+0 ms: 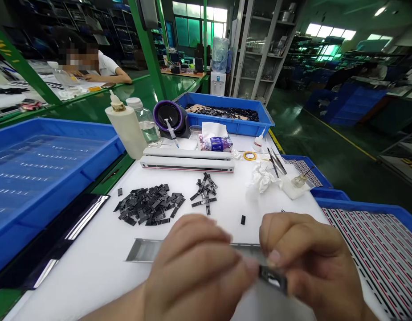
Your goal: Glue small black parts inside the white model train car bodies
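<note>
Between the thumb and fingers of my right hand (pixel 309 258) is a small black plastic piece (pixel 273 278) with a shiny opening or patch in it. My left hand (pixel 199 272) is closed, slightly blurred, its fingertips close against the left end of that piece; what they pinch is hidden. Beneath both hands lies a grey metal channel (pixel 144 250), partly covered by them. Farther off are a large heap of small black pieces (pixel 152 205) and a smaller pile of longer black strips (pixel 206 191). One lone black piece (pixel 243 220) rests beyond the channel.
Two white bars (pixel 187 164) lie across the table behind the piles. A white bottle (pixel 125 129), a clear jar (pixel 147 127), a tissue pack (pixel 215 138), tweezers (pixel 275 162) and yellow tape (pixel 249 156) stand around. Blue trays (pixel 107 129) flank the table. A co-worker (pixel 105 67) sits at far left.
</note>
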Available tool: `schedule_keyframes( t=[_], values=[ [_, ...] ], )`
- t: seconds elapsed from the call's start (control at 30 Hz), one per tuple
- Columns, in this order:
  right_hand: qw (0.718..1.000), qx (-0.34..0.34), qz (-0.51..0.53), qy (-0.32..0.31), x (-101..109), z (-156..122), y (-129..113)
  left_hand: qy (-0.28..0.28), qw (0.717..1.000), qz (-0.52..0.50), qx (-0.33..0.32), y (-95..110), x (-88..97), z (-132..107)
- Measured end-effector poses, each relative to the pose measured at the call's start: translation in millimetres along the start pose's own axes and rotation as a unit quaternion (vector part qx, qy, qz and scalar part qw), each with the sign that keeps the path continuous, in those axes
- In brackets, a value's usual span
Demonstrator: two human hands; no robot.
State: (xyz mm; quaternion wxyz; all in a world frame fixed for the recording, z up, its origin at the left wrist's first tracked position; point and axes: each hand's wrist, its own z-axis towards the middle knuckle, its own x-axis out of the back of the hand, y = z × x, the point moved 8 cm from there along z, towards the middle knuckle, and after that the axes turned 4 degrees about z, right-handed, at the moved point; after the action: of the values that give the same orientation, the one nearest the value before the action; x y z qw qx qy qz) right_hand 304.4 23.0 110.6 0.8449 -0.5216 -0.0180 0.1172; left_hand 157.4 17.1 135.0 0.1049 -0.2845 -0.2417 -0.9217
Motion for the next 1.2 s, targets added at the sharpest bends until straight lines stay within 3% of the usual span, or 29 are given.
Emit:
schedule_keyframes(
  t=[0.1, 0.17, 0.23, 0.33, 0.47, 0.6, 0.77, 0.97, 1.1, 1.2],
  values=[
    [0.997, -0.040, -0.035, 0.055, 11.3, 2.8, 10.5, -0.082, 0.974, -0.154, 0.142, -27.7, -10.9, 15.3],
    [0.992, -0.084, -0.055, 0.083, 15.9, 4.5, 21.0, -0.144, 0.938, -0.197, 0.246, -42.4, -29.7, 9.8],
    [0.983, -0.133, -0.078, 0.097, 17.1, 6.1, 33.6, -0.169, 0.922, -0.193, 0.289, -49.3, -42.6, 3.4],
    [0.963, -0.179, -0.145, 0.137, 22.7, 8.2, 48.4, -0.134, 0.951, -0.099, 0.261, -53.3, -43.5, 3.2],
    [0.950, -0.170, -0.171, 0.199, 35.4, 10.8, 54.9, -0.097, 0.980, 0.001, 0.172, -47.6, -39.4, 4.7],
    [0.961, -0.144, -0.144, 0.187, 38.0, 14.7, 52.2, -0.159, 0.984, 0.026, 0.076, -31.9, -55.4, -0.9],
    [0.967, -0.110, -0.122, 0.197, 43.3, 17.0, 43.7, -0.292, 0.954, 0.065, 0.005, -22.2, -87.6, -11.6],
    [0.971, -0.126, -0.109, 0.171, 48.7, 17.8, 45.7, -0.426, 0.903, 0.053, 0.031, -24.2, -107.1, -20.4],
    [0.980, -0.126, -0.057, 0.145, 56.2, 20.9, 41.5, -0.466, 0.873, 0.050, 0.133, -31.1, -94.1, -15.4],
    [0.984, -0.125, -0.029, 0.122, 62.5, 23.5, 39.9, -0.501, 0.835, -0.040, 0.223, -38.8, -81.6, -1.9]
  ],
)
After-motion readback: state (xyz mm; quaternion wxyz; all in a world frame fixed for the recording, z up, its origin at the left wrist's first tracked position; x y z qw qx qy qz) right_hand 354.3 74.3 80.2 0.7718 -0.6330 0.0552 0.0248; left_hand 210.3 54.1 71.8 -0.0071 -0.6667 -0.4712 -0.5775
